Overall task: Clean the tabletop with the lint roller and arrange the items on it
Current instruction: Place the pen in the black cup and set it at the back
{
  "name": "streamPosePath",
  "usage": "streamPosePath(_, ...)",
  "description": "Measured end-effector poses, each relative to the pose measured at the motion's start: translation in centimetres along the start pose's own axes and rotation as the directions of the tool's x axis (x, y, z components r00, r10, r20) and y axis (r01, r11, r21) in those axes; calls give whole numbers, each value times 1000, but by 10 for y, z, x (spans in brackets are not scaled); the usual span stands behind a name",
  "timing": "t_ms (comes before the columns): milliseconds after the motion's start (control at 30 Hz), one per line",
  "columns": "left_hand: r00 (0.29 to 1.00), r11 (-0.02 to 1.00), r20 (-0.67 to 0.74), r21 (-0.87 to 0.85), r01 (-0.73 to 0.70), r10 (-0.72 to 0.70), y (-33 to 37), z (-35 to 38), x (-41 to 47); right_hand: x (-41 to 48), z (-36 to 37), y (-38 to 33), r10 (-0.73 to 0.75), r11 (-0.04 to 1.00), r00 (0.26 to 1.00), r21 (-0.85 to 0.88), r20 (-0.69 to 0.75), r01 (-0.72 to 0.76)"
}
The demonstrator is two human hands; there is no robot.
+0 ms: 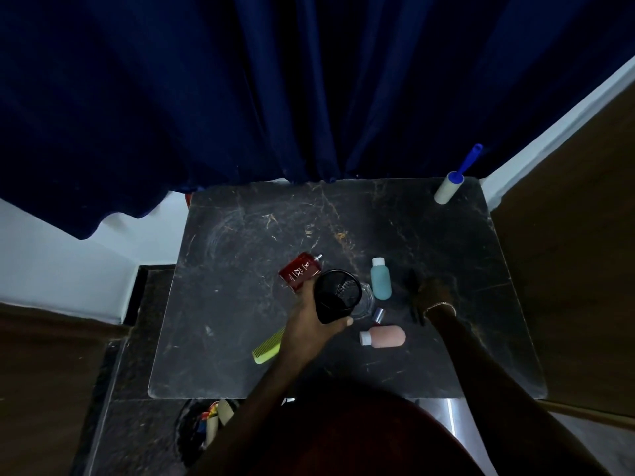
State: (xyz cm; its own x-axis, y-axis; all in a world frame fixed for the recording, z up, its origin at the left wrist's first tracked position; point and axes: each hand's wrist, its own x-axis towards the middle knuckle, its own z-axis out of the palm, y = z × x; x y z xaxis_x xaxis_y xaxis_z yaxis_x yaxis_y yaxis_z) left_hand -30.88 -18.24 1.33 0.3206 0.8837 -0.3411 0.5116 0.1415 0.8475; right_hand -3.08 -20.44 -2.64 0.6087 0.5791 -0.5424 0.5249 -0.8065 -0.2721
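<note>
My left hand (311, 324) grips a black mesh cup (336, 295) above the middle of the dark marble tabletop (240, 304). A red perfume bottle (299, 271) lies just behind the cup. My right hand (433, 293) rests on a dark object (414, 297) at the right; whether it grips it is unclear. A teal bottle (380, 279), a pink bottle (385, 336) and a small capped bottle (378, 316) lie between the hands. A green comb (268, 345) lies left of my left wrist. The lint roller (453, 180) with a blue handle lies at the far right corner.
A clear glass jar (366, 302) sits partly hidden behind the mesh cup. A dark blue curtain (275, 97) hangs behind the table. A bin (206, 427) with rolls stands on the floor below the table's near edge.
</note>
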Motion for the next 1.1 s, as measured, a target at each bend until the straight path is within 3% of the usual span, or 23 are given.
streamPosePath(67,1000,1000,7,5,-6,6,-1,0,0,4,-11,-10,-26,983,998,179,-57,36)
streamPosePath(100,1000,1000,6,10,-8,8,-1,0,0,4,-19,-19,-48,922,998,383,-39,60)
streamPosePath(167,1000,1000,2,9,-8,8,-3,-2,0,-13,-34,-46,-169,606,985,785,-32,129)
streamPosePath(200,1000,1000,3,6,-8,8,-4,-3,0,-22,-39,-57,-252,438,965,882,-68,176)
streamPosePath(233,1000,1000,6,7,-7,7,-5,-4,0,-31,-42,-67,-339,369,934,898,-110,240)
streamPosePath(367,1000,1000,1,-16,-15,15,-8,-10,2,-64,-35,-106,-575,360,793,807,-204,468)
streamPosePath(533,999,997,-37,-79,-16,14,-16,-22,4,-95,2,-133,-700,492,690,576,-184,653)
streamPosePath(1100,994,992,-100,-121,-44,32,-42,-64,-4,-113,43,-166,-792,533,595,322,-135,782)
